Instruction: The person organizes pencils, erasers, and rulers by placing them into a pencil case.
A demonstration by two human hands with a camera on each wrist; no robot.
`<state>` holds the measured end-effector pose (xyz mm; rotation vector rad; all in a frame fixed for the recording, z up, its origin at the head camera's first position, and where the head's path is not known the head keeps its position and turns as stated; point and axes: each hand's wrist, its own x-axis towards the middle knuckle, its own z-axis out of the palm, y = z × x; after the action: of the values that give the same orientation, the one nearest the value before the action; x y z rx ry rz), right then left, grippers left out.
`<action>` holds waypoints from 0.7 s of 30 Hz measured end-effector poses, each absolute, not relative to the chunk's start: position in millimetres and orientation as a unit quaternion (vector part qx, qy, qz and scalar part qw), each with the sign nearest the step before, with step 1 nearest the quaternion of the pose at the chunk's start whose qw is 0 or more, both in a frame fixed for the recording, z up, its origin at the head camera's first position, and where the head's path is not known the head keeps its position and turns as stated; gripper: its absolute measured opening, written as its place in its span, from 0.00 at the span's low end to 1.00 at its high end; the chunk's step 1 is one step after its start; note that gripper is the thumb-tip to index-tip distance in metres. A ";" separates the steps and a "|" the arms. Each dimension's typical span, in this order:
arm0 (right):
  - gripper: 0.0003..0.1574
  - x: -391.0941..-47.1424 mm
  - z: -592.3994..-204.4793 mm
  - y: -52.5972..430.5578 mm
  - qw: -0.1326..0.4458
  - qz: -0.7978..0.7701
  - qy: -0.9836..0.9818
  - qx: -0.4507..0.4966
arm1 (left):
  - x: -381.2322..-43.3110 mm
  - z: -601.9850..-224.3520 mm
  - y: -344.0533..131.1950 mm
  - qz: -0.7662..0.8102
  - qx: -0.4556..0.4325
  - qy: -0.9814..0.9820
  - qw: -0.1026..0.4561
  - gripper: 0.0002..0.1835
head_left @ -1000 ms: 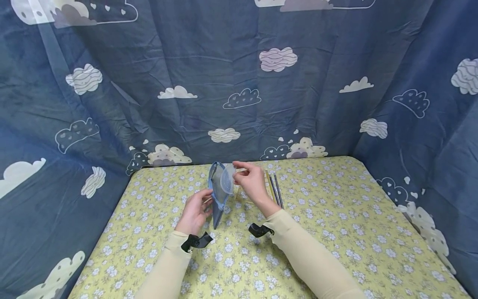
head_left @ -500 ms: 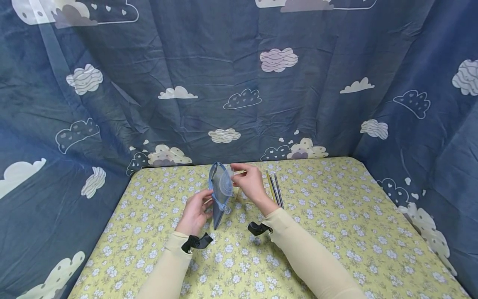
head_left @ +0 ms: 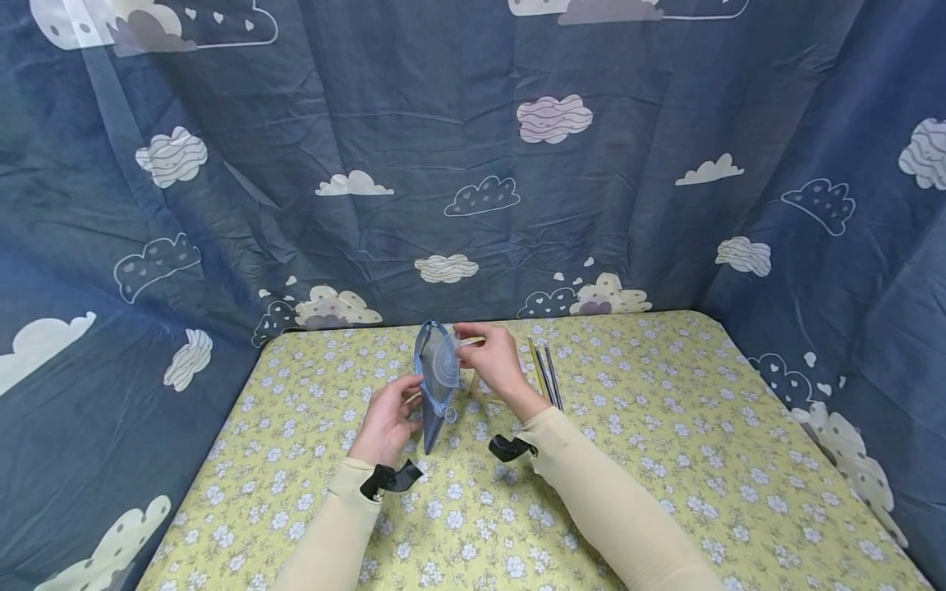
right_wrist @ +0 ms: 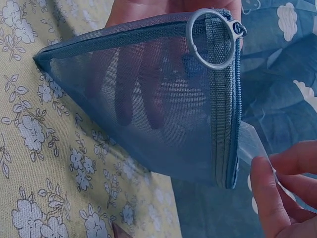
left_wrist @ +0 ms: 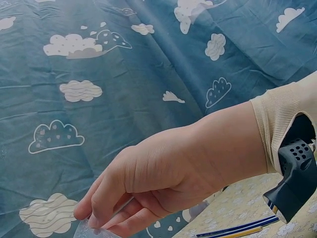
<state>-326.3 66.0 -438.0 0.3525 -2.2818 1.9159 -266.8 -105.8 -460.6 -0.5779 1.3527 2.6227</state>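
My left hand grips a blue-grey mesh zip pouch from its left side; several of its fingers show through the mesh in the right wrist view. The pouch stands tilted above the table with its zip mouth gaping, a ring hanging from the zip end. Between thumb and fingers, my right hand pinches a clear, half-round protractor at the pouch's mouth. Part of the protractor lies inside the opening. In the left wrist view the right hand appears side-on, with a clear edge at its fingertips.
Beside the right wrist lie a yellow pencil and dark striped pencils. A thin yellowish outline shows under the right hand. A flowered yellow cloth covers the table; a blue cloud-print curtain hangs around it.
My right hand has moved slightly left, bringing the protractor further into the pouch's mouth. The left hand keeps its hold on the pouch in nearly the same place.
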 end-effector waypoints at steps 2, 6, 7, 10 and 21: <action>0.23 -327.0 -437.5 65.3 0.065 0.642 -0.755 0.117 | -266.9 -460.1 -105.8 0.872 -0.190 0.447 0.068 0.07; 0.25 -329.3 -438.2 63.9 0.055 0.646 -0.752 0.119 | -266.6 -459.3 -106.4 0.869 -0.186 0.453 0.074 0.09; 0.25 -329.5 -438.3 63.6 0.053 0.646 -0.752 0.120 | -266.4 -459.3 -106.5 0.869 -0.186 0.452 0.075 0.10; 0.26 -330.0 -438.9 62.3 0.051 0.642 -0.755 0.120 | -266.1 -460.1 -106.7 0.868 -0.186 0.454 0.076 0.10; 0.27 -331.7 -443.5 57.9 0.045 0.633 -0.763 0.124 | -267.2 -461.3 -107.8 0.864 -0.189 0.459 0.078 0.10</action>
<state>-331.7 57.9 -443.5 0.3780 -2.3298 1.9332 -267.2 -107.8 -461.3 -0.5667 1.3757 2.5894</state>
